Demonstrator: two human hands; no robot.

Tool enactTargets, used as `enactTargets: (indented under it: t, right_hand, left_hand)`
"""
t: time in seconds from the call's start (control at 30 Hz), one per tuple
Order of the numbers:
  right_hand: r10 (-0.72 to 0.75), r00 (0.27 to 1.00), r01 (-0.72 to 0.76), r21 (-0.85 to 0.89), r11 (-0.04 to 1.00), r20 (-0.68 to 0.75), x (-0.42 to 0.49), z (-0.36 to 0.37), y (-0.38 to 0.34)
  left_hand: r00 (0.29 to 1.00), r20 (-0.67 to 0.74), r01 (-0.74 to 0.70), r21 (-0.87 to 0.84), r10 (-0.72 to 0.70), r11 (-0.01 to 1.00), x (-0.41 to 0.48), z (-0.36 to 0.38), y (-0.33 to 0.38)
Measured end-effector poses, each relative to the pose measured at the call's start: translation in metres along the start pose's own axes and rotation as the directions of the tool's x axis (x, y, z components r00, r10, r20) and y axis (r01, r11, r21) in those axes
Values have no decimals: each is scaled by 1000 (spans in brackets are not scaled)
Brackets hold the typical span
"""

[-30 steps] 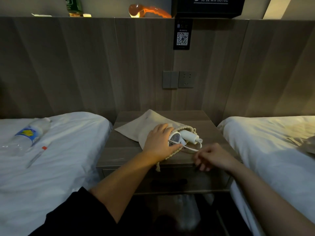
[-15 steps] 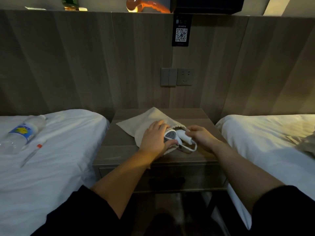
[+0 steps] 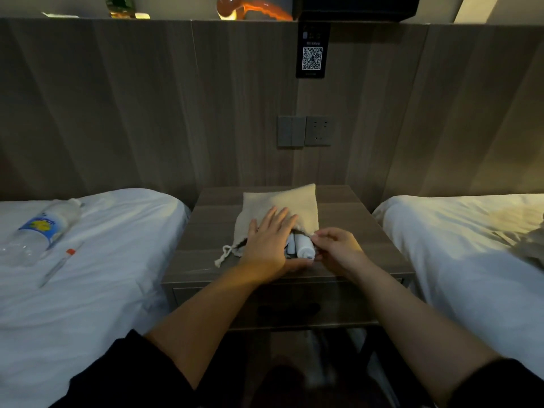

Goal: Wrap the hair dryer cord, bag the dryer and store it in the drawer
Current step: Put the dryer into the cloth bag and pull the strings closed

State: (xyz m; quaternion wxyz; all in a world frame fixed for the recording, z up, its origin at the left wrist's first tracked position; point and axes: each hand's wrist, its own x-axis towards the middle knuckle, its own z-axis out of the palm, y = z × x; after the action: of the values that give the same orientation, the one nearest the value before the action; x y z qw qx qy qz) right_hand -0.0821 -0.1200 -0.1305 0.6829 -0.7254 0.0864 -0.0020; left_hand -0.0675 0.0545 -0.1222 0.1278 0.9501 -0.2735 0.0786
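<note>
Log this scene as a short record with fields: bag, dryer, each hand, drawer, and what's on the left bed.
bag: beige cloth drawstring bag lying on the brown wooden nightstand
dryer: white plastic hair dryer, partly inside, one end sticking out of the mouth
left hand: flat on the bag, fingers straight
right hand: pinches the bag's mouth edge
drawer: nightstand drawer, closed
left bed: clear plastic water bottle, orange-capped pen
</note>
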Motion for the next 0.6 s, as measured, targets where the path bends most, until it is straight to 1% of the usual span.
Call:
enactTargets:
  t: [0.07, 0.23, 0.3, 0.43, 0.53, 0.6]
  right_hand:
    - [15, 1000, -15, 30, 999, 8, -1, 0, 1]
    - [18, 999, -15, 79, 997, -32, -3, 0, 3]
    - [15, 999, -13, 67, 998, -29, -3, 1, 4]
    - [-33, 999, 32, -28, 999, -21, -6, -2, 2]
    - [-97, 995, 101, -140, 985, 37, -12, -9, -3]
    - [-114, 990, 128, -173, 977, 87, -15, -13, -6]
  left_hand:
    - [1000, -29, 10, -15, -11, 1000, 2, 1, -1]
    - [992, 97, -86, 106, 76, 991, 3, -4, -6]
    - [992, 97, -98, 132, 85, 986, 1, -5, -8]
    - [998, -18, -52, 105, 54, 993, 1, 1, -8]
    - [993, -114, -15, 80, 24, 997, 1, 5, -4]
    - [988, -153, -6, 34, 11, 999, 0, 5, -3]
